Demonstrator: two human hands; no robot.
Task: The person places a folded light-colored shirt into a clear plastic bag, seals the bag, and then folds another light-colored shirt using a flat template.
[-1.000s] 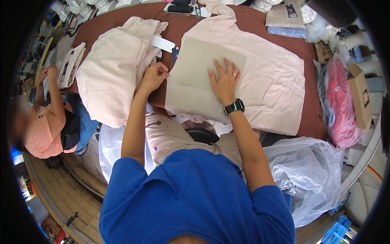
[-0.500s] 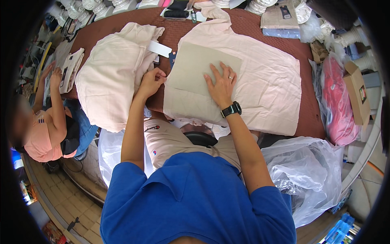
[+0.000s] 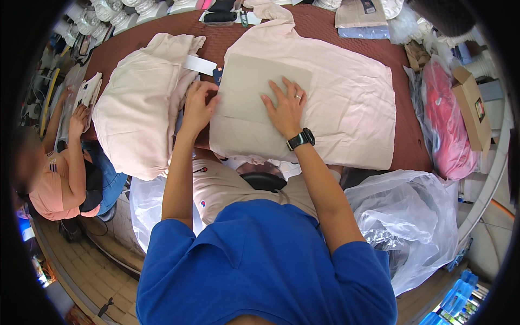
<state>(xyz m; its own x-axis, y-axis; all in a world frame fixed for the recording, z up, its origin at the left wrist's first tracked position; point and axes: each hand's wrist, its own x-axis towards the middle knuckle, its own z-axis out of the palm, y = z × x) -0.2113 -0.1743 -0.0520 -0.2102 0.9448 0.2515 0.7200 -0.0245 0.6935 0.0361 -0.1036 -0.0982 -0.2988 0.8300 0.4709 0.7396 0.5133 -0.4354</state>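
A pale pink shirt [image 3: 352,103] lies spread on the table, one sleeve stretched toward the far side. On its left half rests a flat grey-beige board [image 3: 246,84]. My right hand [image 3: 287,108] presses flat on the board's right part, fingers spread, a ring on one finger and a black watch at the wrist. My left hand [image 3: 199,105] is at the shirt's left edge, thumb and forefinger curled together on the cloth there; the exact grip is partly hidden. Just beyond it are a white tag [image 3: 200,64] and a dark blue tag [image 3: 218,75].
A heap of pale pink garments [image 3: 135,108] sits left on the brown quilted table cover [image 3: 409,108]. Folded packed clothes [image 3: 360,16] lie far right. A red bagged bundle [image 3: 447,119] and open carton [image 3: 472,108] stand right. Another person [image 3: 59,173] handles folded clothes at left.
The whole view has shifted slightly. My left hand's fingers have moved a little farther up the shirt's left edge. My right hand stays spread on the board.
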